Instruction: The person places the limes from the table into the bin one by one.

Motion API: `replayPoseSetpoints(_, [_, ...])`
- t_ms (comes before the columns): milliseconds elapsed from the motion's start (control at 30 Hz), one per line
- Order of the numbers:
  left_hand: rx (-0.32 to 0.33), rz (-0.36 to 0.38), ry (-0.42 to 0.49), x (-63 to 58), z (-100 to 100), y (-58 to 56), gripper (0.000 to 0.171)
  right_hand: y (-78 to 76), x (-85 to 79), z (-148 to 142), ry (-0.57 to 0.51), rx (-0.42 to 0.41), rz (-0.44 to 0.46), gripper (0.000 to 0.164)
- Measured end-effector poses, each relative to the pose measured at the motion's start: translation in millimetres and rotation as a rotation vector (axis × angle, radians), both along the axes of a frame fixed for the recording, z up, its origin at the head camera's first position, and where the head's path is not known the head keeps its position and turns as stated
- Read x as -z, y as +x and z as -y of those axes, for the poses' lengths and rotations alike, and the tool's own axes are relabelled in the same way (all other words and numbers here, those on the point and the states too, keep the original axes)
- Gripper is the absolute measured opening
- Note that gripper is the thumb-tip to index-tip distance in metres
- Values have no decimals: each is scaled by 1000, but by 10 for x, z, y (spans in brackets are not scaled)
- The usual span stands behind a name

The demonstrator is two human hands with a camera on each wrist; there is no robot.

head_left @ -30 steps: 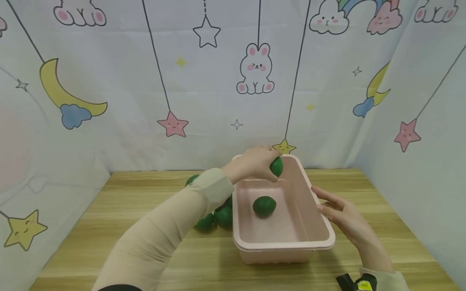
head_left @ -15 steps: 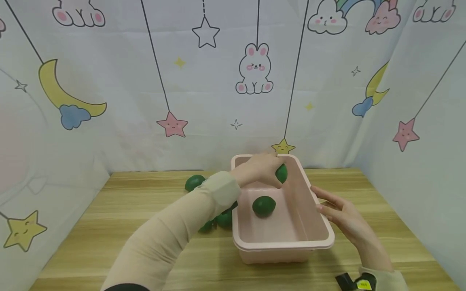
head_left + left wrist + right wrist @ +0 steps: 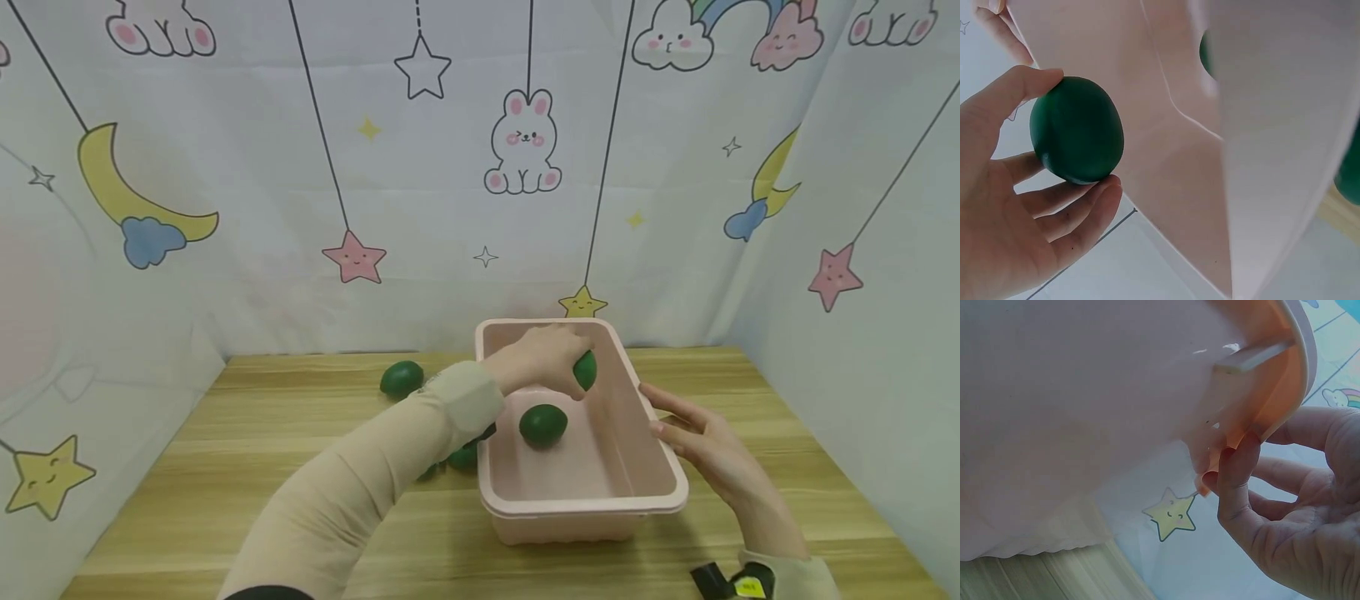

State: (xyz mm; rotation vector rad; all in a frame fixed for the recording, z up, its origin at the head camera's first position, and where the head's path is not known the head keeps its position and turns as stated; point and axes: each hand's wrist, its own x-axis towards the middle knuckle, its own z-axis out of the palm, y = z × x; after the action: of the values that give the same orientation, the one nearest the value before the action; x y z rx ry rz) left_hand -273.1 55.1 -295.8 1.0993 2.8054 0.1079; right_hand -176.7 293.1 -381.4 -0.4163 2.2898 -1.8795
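Observation:
My left hand (image 3: 546, 358) grips a smooth, dark green, egg-shaped fruit (image 3: 1077, 130) between thumb and fingers, over the far part of a pink plastic bin (image 3: 585, 506). In the left wrist view the held fruit overlaps the bin's rim. Another such green fruit (image 3: 543, 426) lies on the bin floor, nearer the middle. At the bin's right side my right hand (image 3: 708, 450) pinches the rim, thumb and fingers on either side of it, as the right wrist view (image 3: 1297, 494) shows.
On the wooden table (image 3: 247, 467), left of the bin, lie more green fruits: one at the back (image 3: 402, 380) and others (image 3: 463, 457) partly hidden behind my left sleeve. A white curtain (image 3: 285, 250) with cartoon prints stands right behind the table and along its sides.
My left hand, holding the green fruit, has moved down and slightly right into the bin's far part. The right hand and the bin stay in place. More of the back fruit shows.

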Motion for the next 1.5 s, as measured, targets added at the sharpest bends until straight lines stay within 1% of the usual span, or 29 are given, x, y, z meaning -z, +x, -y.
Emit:
replayPoseSetpoints(333, [12,14,17,6,-12,8,44,0,-3,1,12,7,7,55])
replayPoseSetpoints(500, [13,31,22,9,-8,19,45,2,-1,5,19,11,7,55])
replayPoseSetpoints(667, [17,27,10,13,0,21,48,0,0,10,19,9,7,55])
replayPoseSetpoints(800, [23,15,15,12,13,8,42,-1,-1,12,21,12,5,54])
replayPoseSetpoints(867, [21,10,15,7,21,-1,43,-2,-4,14,21,12,5,54])
replayPoseSetpoints(1033, [13,14,10,-5,19,-36,57,-2,-11,14,12,6,-2,54])
replayPoseSetpoints(1100, [10,18,16,-9,16,-46,60,-2,-10,12,6,2,-6,54])
replayPoseSetpoints(1300, [15,27,26,-17,28,-43,58,-7,-1,3,-9,-2,-1,55])
replayPoseSetpoints(1500, [16,11,10,-51,48,-40,57,-5,-4,2,-4,2,1,55])
